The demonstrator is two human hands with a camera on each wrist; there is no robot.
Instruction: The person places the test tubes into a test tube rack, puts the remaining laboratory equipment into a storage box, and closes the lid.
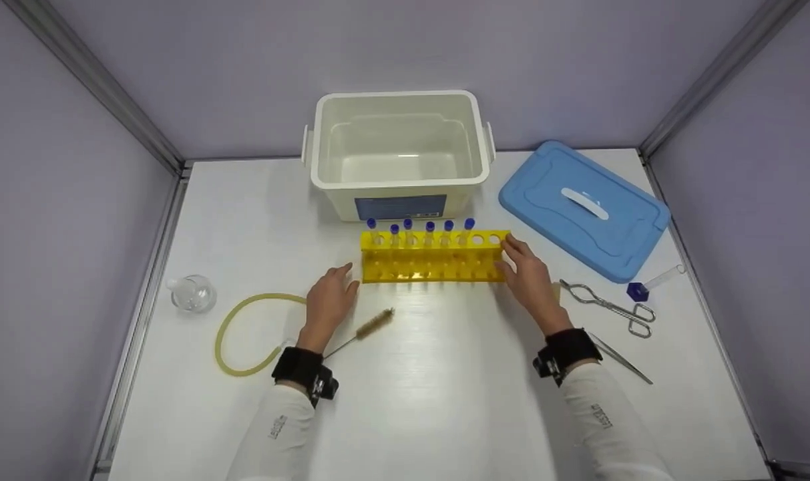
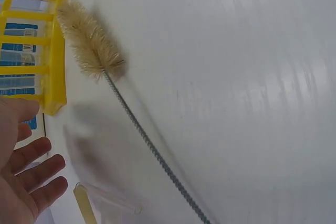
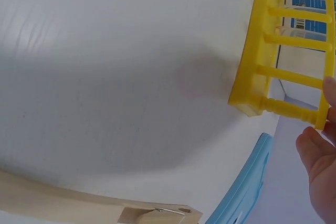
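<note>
A yellow test tube rack (image 1: 431,260) stands mid-table, holding several test tubes (image 1: 430,234) with blue caps at its left and middle holes. At its right end, my right hand (image 1: 530,280) grips the upper shelf between thumb and fingers; the right wrist view shows fingertips (image 3: 311,148) at that corner. My left hand (image 1: 330,299) is just off the rack's left end, fingers loosely spread and holding nothing. Below that hand lies a test tube brush (image 2: 92,40) with tan bristles and a twisted wire handle. A yellowish rubber tube (image 1: 224,334) curves out to the left, partly hidden by the hand.
Behind the rack stands an open white bin (image 1: 338,200), its blue lid (image 1: 578,234) lying to the right. Crucible tongs (image 1: 608,306), tweezers (image 1: 622,361) and a measuring cylinder (image 1: 662,277) with a blue base lie at right. A small glass vessel (image 1: 194,294) stands far left.
</note>
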